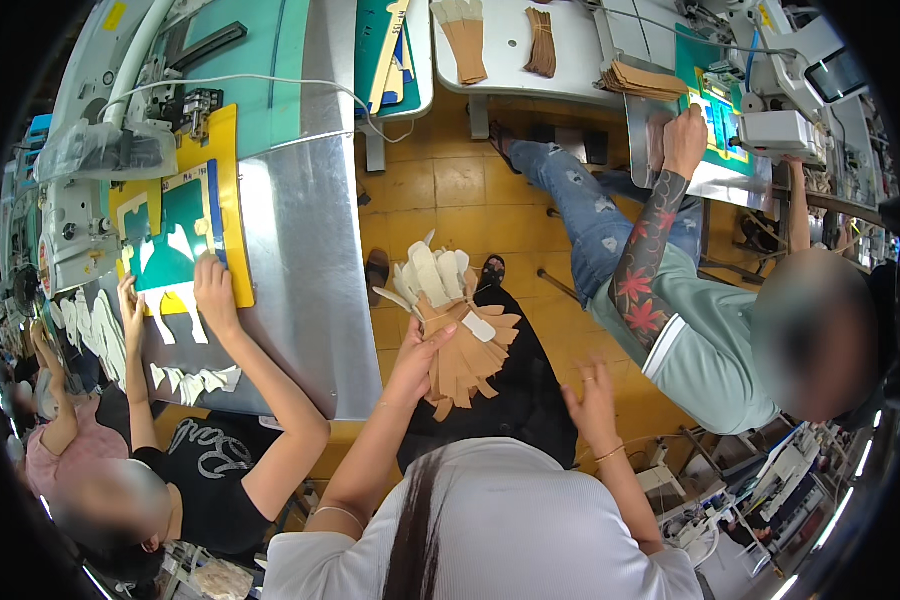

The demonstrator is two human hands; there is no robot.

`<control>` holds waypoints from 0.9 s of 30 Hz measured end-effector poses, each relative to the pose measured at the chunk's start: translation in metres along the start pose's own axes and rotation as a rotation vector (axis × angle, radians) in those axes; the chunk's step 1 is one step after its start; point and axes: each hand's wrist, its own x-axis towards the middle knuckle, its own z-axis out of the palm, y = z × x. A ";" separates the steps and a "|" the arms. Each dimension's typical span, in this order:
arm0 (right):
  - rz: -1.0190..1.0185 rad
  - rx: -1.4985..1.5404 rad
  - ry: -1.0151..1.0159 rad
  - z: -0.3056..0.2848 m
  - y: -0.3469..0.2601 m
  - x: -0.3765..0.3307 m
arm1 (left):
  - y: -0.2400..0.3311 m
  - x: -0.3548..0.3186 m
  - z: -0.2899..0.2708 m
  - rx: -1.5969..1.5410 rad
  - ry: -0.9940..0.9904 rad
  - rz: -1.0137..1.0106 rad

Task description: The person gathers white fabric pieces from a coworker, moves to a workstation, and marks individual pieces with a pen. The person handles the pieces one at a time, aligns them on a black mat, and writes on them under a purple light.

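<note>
I judge the sorting step in hand: my left hand [422, 352] pinches the fanned tan and white cut pieces [457, 325], my right hand [592, 392] hangs spread beside them, next needing a single-piece pinch.

Fanned bundle of flat tan cut pieces [465, 355], cream-white pieces [432, 277] on top, splayed like open fan, tilted, held above lap over dark fabric.
</note>
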 end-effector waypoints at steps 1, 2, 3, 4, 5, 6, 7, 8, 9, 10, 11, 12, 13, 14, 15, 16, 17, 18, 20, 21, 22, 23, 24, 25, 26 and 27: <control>0.001 0.176 -0.048 -0.005 -0.024 0.008 | 0.003 0.001 0.004 0.001 -0.029 0.018; -0.015 0.255 -0.048 -0.006 -0.036 0.017 | 0.005 0.002 0.007 0.002 -0.057 0.034; -0.032 0.332 -0.045 -0.007 -0.046 0.025 | 0.007 0.002 0.010 0.023 -0.059 0.027; -0.049 0.413 -0.042 -0.008 -0.055 0.034 | 0.009 0.001 0.013 0.047 -0.060 0.021; -0.079 0.458 0.043 -0.014 -0.065 0.046 | 0.010 0.002 0.015 0.071 -0.060 0.015; -0.041 0.530 0.061 -0.022 -0.073 0.055 | 0.010 0.006 0.012 -0.020 -0.098 -0.045; -0.003 0.604 0.080 -0.030 -0.080 0.063 | 0.008 0.013 0.003 -0.108 -0.133 -0.106; 0.035 0.679 0.099 -0.036 -0.086 0.069 | 0.005 0.020 -0.008 -0.197 -0.166 -0.167; -0.023 0.706 0.187 -0.039 -0.091 0.073 | -0.001 0.027 -0.025 -0.235 -0.259 -0.172; -0.060 0.762 0.186 -0.043 -0.095 0.076 | -0.001 0.027 -0.034 -0.274 -0.349 -0.174; -0.098 0.818 0.185 -0.048 -0.098 0.078 | -0.009 0.032 -0.036 -0.609 -0.631 -0.236; -0.133 0.879 0.189 -0.051 -0.102 0.080 | -0.009 0.034 -0.026 -0.881 -0.916 -0.385; -0.122 0.952 0.149 -0.057 -0.109 0.082 | -0.007 0.036 -0.016 -0.938 -0.925 -0.458; -0.101 1.015 0.104 -0.054 -0.111 0.082 | -0.005 0.036 -0.010 -0.996 -0.932 -0.530; -0.095 1.001 0.033 -0.049 -0.109 0.083 | -0.006 0.032 0.000 -1.071 -0.953 -0.543; -0.090 0.982 -0.044 -0.044 -0.106 0.085 | -0.009 0.026 0.012 -1.152 -0.972 -0.550; -0.071 1.024 -0.056 -0.035 -0.108 0.083 | -0.009 0.021 0.022 -1.233 -0.991 -0.557; -0.080 1.062 -0.079 -0.032 -0.110 0.082 | -0.010 0.019 0.030 -1.244 -1.034 -0.587; -0.061 1.211 -0.087 -0.036 -0.122 0.080 | -0.010 0.018 0.041 -1.263 -1.122 -0.650; -0.077 1.277 -0.133 -0.034 -0.121 0.081 | -0.007 0.023 0.047 -1.160 -1.192 -0.673; -0.054 1.345 -0.149 -0.033 -0.119 0.081 | -0.004 0.025 0.052 -1.039 -1.219 -0.632; -0.031 1.412 -0.166 -0.032 -0.117 0.080 | 0.001 0.024 0.056 -0.918 -1.243 -0.591; -0.007 1.479 -0.183 -0.030 -0.115 0.078 | 0.005 0.023 0.061 -0.797 -1.263 -0.548; 0.025 1.502 -0.202 -0.029 -0.111 0.077 | 0.008 0.023 0.065 -0.746 -1.265 -0.544; 0.032 1.477 -0.166 -0.025 -0.108 0.076 | 0.010 0.023 0.069 -0.699 -1.252 -0.531; 0.037 1.451 -0.134 -0.018 -0.104 0.073 | 0.011 0.020 0.071 -0.648 -1.243 -0.515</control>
